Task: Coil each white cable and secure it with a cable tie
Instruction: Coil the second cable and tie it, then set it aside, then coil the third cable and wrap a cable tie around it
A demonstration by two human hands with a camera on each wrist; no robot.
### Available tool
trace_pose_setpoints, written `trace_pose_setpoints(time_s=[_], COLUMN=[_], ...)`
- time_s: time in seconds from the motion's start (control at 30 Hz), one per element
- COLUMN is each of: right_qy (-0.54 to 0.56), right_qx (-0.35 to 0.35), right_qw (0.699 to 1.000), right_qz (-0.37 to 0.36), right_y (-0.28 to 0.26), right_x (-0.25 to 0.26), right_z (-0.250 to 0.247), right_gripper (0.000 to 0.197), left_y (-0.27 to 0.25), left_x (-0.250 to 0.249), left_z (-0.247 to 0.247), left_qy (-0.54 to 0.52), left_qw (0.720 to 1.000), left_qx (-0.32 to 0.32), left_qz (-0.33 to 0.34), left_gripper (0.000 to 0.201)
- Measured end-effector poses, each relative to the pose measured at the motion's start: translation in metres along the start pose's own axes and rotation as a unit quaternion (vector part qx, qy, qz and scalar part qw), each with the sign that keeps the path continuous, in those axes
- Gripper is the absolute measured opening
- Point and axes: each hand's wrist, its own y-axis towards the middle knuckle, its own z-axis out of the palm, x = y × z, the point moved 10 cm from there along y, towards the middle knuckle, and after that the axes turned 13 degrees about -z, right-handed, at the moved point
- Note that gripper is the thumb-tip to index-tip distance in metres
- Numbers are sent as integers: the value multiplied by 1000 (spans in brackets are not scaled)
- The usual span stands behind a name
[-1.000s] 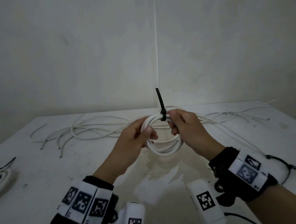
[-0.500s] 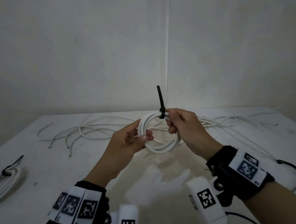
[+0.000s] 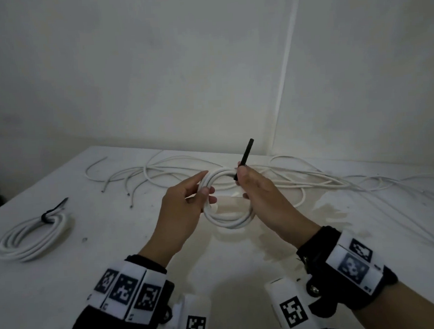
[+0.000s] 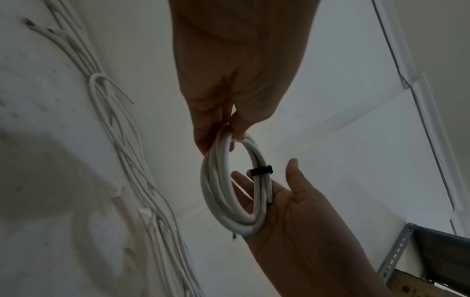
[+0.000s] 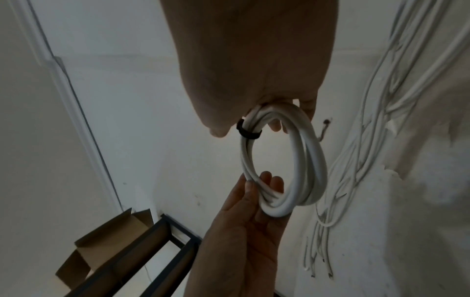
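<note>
Only unreadable square-code wristband (image 3: 124, 292) labels.

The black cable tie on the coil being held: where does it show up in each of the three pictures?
Head view: black cable tie just above centre, tail sticking up from the right hand.
Left wrist view: a black band right of centre, round the white coil.
Right wrist view: upper centre, just below the thumb.
Shared landmark: the coil, held by the left hand too.
</note>
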Motion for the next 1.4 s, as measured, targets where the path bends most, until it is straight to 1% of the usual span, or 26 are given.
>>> trace_pose_setpoints(time_s=[0.07, 0.17, 0.2, 0.27, 0.33, 0.47, 0.57, 0.7, 0.77, 0.87, 1.0, 1.1, 1.17, 1.27, 1.3, 1.4], right_qy=[-18, -32, -35, -50, -69, -89, -105, -116, -119, -119, -131, -133, -133, -135, -133, -133], right_qx=[42, 82, 92, 105, 114, 139, 157, 165, 164, 156, 146, 144, 142, 139, 138, 139], right_qw=[999, 996, 995, 992, 989, 981, 976, 971, 969, 968, 969, 968, 968, 968, 968, 968], right_qz=[-2, 13, 18, 43, 67, 97, 112, 130, 140, 153, 152, 154, 156, 160, 163, 163], right_y=[0, 3, 4, 6, 5, 4, 6, 8, 7, 7, 10, 11, 12, 12, 12, 12], right_x=[2, -1, -3, -13, -24, -44, -55, -67, -71, -73, -73, -74, -76, -80, -81, -84], right_z=[13, 28, 34, 42, 50, 63, 78, 91, 93, 93, 88, 86, 85, 81, 78, 69], right_gripper=[30, 35, 41, 62, 70, 65, 66, 72, 69, 64, 60, 59, 58, 56, 56, 54], left_y=[1, 4, 5, 7, 10, 14, 11, 7, 7, 10, 13, 17, 19, 21, 21, 19], left_x=[3, 9, 11, 15, 23, 43, 57, 65, 71, 81, 95, 96, 94, 94, 93, 86], left_z=[-9, -24, -30, -45, -66, -117, -169, -230, -255, -281, -300, -302, -303, -299, -298, -293], left_qy=[0, 14, 25, 39, 37, 23, 20, 38, 52, 107, 158, 218, 272, 360, 368, 355], left_qw=[1000, 999, 999, 997, 996, 990, 982, 967, 959, 946, 929, 914, 896, 862, 856, 856], left_qx=[-14, -31, -38, -53, -70, -111, -160, -226, -248, -262, -274, -280, -283, -280, -280, -296], left_qz=[-6, -19, -22, -29, -44, -84, -100, -112, -127, -158, -189, -195, -206, -224, -230, -230], left_gripper=[33, 32, 32, 32, 31, 31, 29, 27, 25, 21, 25, 27, 28, 31, 32, 36])
